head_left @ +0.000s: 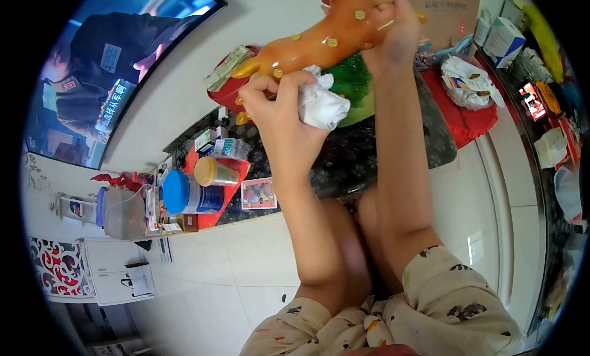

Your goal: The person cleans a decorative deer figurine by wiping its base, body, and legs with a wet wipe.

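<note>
A glossy orange animal-shaped figurine point(319, 41) with round gold spots is held up at the top of the view, its upper end cut off by the frame. My right hand point(393, 39) grips its right end. At its lower left end, my left hand point(276, 104) is closed, with a crumpled white cloth point(324, 106) bunched in it and pressed close to the figurine. Whether the left fingers also grip the figurine itself is unclear. Behind the cloth shows a green glossy piece point(353, 88), partly hidden by the hand and the figurine.
A dark patterned cabinet top point(436, 119) lies beneath. To the left stand a blue-lidded tub point(178, 193), a jar with a tan lid point(212, 171) and small boxes. A television point(117, 67) hangs at upper left. A white plastic bag point(470, 85) sits on red cloth at right.
</note>
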### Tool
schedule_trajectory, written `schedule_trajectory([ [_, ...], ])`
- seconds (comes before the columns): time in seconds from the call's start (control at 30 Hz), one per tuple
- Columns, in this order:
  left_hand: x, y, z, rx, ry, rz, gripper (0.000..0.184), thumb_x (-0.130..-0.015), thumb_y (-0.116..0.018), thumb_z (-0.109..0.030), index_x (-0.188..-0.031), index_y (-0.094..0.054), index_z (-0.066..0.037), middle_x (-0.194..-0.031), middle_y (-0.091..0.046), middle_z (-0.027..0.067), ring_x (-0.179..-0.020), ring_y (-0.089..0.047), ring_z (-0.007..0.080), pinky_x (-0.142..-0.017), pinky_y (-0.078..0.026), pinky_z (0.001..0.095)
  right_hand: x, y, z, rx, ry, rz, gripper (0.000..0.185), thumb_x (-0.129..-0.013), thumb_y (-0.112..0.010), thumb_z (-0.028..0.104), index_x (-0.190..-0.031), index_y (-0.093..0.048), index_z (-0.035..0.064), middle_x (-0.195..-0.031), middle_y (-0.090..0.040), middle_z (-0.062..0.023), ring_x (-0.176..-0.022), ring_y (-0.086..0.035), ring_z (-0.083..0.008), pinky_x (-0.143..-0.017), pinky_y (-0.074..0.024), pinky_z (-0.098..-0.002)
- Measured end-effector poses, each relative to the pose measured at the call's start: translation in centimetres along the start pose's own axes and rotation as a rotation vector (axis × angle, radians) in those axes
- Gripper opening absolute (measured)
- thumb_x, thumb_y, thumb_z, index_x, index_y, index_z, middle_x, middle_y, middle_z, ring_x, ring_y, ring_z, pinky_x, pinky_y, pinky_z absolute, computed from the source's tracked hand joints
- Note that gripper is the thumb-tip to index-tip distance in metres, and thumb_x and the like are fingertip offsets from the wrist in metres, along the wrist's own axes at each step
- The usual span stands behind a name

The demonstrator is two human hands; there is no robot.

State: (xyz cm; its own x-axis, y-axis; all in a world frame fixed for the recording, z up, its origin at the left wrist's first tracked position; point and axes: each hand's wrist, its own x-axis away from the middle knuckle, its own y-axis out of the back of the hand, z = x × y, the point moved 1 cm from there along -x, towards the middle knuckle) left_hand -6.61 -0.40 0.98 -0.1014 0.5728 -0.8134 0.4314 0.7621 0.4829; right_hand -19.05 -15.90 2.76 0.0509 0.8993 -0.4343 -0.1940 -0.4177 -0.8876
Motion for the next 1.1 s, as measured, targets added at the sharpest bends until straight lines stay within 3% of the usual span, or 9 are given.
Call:
schedule_trajectory([
  [0.27,-0.8,2.8,0.0,0.095,-0.001,0.145,0.045,-0.067,-0.092,-0.008,-0.108,-0.073,-0.014,-0.104,-0.038,0.0052,-0.093,-0.049,0.0225,-0.088,-0.046,0.0341,0.5,-0.1,0.4,0.101,0.015,-0.004,0.038,-0.106,-0.051,0.037,-0.117,-0.062,0.0024,-0.103,-0.071,-0.0128,-0.093,-0.072,-0.0241,-0.083,-0.0592,-0.0377],
  [0.4,-0.6,3.5,-1.1,0.089,0.058,0.211,0.044,-0.068,-0.091,-0.009,-0.109,-0.075,-0.014,-0.104,-0.040,0.0059,-0.100,-0.049,0.0237,-0.094,-0.043,0.0355,0.5,-0.1,0.7,0.100,0.002,-0.045,0.037,-0.105,-0.053,0.037,-0.117,-0.061,0.0031,-0.101,-0.071,-0.0117,-0.088,-0.071,-0.0215,-0.079,-0.0587,-0.0345],
  [0.63,-0.7,5.5,-2.5,-0.212,0.014,0.171,0.040,-0.076,-0.090,-0.019,-0.115,-0.077,-0.018,-0.126,-0.046,0.0093,-0.117,-0.046,0.0293,-0.105,-0.038,0.0388,0.7,-1.4,0.4,0.055,0.057,-0.140,0.030,-0.104,-0.058,0.036,-0.112,-0.061,0.0073,-0.092,-0.067,-0.0063,-0.082,-0.066,-0.0167,-0.077,-0.0563,-0.0311],
  [0.73,-0.5,5.4,-1.3,-0.064,0.100,0.168,0.039,-0.075,-0.089,-0.024,-0.112,-0.078,-0.020,-0.119,-0.049,0.0082,-0.116,-0.044,0.0297,-0.104,-0.034,0.0416,0.7,-0.9,0.5,0.025,-0.027,-0.148,0.029,-0.104,-0.058,0.036,-0.112,-0.061,0.0080,-0.091,-0.066,-0.0055,-0.083,-0.065,-0.0159,-0.076,-0.0551,-0.0306],
  [0.97,-0.6,5.4,-1.3,0.097,0.209,0.201,0.027,-0.083,-0.083,-0.016,-0.108,-0.080,-0.009,-0.090,-0.056,0.0047,-0.095,-0.051,0.0238,-0.085,-0.042,0.0340,0.7,-0.6,0.4,0.054,0.006,-0.160,0.028,-0.104,-0.058,0.036,-0.112,-0.061,0.0086,-0.090,-0.065,-0.0058,-0.082,-0.064,-0.0164,-0.076,-0.0546,-0.0311],
  [1.07,-0.7,5.5,-1.1,0.093,0.136,0.220,0.024,-0.094,-0.074,-0.014,-0.115,-0.076,-0.003,-0.093,-0.062,0.0029,-0.092,-0.057,0.0140,-0.083,-0.045,0.0268,0.5,-0.6,0.4,0.060,0.025,-0.140,0.028,-0.104,-0.058,0.035,-0.111,-0.061,0.0083,-0.090,-0.065,-0.0059,-0.083,-0.064,-0.0167,-0.077,-0.0545,-0.0309],
  [1.1,-0.7,5.6,-1.2,0.141,0.182,0.201,0.024,-0.091,-0.076,-0.013,-0.113,-0.077,-0.003,-0.093,-0.064,0.0040,-0.089,-0.058,0.0151,-0.081,-0.045,0.0275,0.5,-0.5,0.4,0.055,0.011,-0.144,0.028,-0.104,-0.058,0.035,-0.111,-0.061,0.0082,-0.089,-0.065,-0.0059,-0.083,-0.064,-0.0168,-0.077,-0.0545,-0.0309],
])
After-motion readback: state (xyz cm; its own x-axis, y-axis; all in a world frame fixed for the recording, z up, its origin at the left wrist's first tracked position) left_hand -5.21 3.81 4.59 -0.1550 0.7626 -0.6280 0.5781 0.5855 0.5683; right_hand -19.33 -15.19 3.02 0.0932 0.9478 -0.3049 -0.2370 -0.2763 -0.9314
